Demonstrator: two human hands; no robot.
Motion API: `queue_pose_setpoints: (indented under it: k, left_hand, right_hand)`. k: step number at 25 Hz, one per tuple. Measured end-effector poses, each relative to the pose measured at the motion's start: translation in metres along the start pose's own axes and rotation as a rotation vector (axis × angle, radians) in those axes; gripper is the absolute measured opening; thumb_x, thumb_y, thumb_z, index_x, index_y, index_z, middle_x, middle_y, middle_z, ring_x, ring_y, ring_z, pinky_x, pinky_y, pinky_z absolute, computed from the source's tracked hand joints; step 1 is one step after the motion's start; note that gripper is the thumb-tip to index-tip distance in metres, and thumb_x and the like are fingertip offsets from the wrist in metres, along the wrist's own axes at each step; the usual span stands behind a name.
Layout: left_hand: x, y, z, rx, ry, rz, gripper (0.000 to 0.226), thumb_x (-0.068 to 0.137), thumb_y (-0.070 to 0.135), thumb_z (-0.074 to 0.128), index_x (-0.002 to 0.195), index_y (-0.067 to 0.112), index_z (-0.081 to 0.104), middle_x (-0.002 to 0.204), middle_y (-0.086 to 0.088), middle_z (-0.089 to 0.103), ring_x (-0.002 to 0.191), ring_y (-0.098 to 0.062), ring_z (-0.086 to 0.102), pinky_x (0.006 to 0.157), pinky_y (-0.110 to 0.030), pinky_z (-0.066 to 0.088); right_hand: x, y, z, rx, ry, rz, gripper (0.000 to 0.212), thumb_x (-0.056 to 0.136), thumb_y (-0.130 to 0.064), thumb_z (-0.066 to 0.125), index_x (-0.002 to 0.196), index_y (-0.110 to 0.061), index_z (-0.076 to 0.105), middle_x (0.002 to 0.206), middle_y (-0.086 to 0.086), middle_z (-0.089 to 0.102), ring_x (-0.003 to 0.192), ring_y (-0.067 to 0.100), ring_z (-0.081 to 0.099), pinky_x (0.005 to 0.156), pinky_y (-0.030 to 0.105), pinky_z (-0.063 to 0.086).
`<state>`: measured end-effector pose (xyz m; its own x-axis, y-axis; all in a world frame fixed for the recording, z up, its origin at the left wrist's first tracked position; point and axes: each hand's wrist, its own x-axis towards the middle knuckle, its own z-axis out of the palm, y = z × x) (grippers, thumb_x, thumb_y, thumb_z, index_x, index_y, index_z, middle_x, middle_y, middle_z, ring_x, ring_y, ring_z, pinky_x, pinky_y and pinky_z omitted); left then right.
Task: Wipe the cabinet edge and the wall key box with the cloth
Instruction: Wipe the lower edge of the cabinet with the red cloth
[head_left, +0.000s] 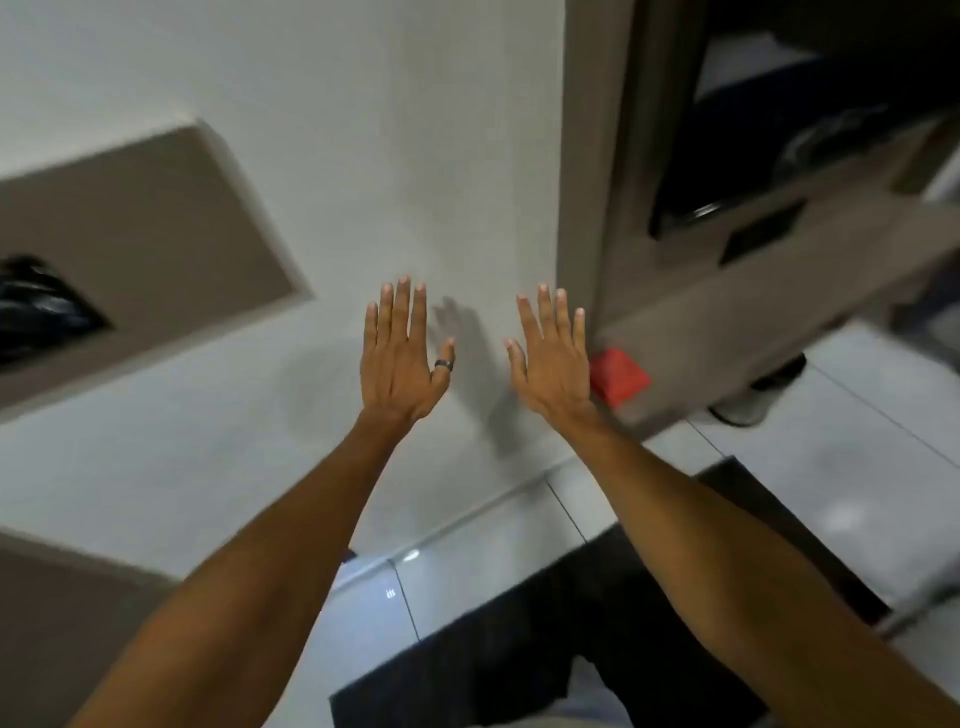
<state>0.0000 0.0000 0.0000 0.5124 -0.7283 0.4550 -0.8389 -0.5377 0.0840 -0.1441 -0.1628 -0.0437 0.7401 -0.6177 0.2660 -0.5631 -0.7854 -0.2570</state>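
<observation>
In front of the white wall (363, 156), the left hand (402, 358) and the right hand (553, 358) are spread flat and empty, beside the cabinet (727, 291).

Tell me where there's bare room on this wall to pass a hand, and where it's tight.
Free: the white wall above both hands, between the recessed niche and the cabinet edge, and the strip between the left hand and right hand. Tight: right hand's outer side, close to the cabinet edge and the red object.
</observation>
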Motion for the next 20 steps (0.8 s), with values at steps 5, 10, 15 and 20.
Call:
queue_pose_setpoints:
  k: [5,10,15,20]
  left_hand:
    - [-0.032,0.087,0.114,-0.067,-0.504,0.005,0.081,0.109,0.055,0.034,0.168,0.014,-0.004,0.177,-0.011,-0.01,0.163,-0.029,-0.013,0.134,-0.044,-0.006]
    - [-0.014,0.117,0.183,-0.029,-0.583,0.0,0.084,0.107,0.062,0.027,0.167,0.018,-0.011,0.177,-0.007,-0.011,0.163,-0.026,-0.013,0.132,-0.039,-0.008]
    - [-0.013,0.102,0.211,0.003,-0.62,-0.014,0.082,0.109,0.06,0.032,0.168,0.018,-0.006,0.177,-0.007,-0.008,0.163,-0.027,-0.013,0.132,-0.038,-0.007]
    - [-0.043,0.074,0.19,-0.032,-0.69,0.023,0.083,0.109,0.057,0.038,0.168,0.02,-0.006,0.177,-0.006,-0.01,0.163,-0.026,-0.016,0.132,-0.038,-0.007]
  right_hand:
    - [-0.028,0.126,0.055,0.025,-0.243,0.249,0.068,0.116,-0.048,0.026,0.171,-0.017,0.0,0.18,0.012,-0.004,0.167,0.033,-0.006,0.138,0.055,0.001]
    - [0.016,0.177,0.107,0.113,-0.297,0.289,0.075,0.115,-0.055,0.026,0.171,-0.013,0.0,0.18,0.012,-0.002,0.168,0.032,-0.006,0.138,0.052,0.0]
    - [0.048,0.176,0.166,-0.134,-0.387,0.252,0.101,0.106,-0.072,0.041,0.169,-0.006,-0.002,0.176,0.026,-0.003,0.165,0.047,-0.001,0.136,0.063,0.003]
    - [0.02,0.16,0.167,-0.228,-0.387,0.299,0.089,0.111,-0.028,0.056,0.167,-0.002,-0.008,0.176,0.027,-0.009,0.164,0.049,-0.003,0.136,0.062,0.008]
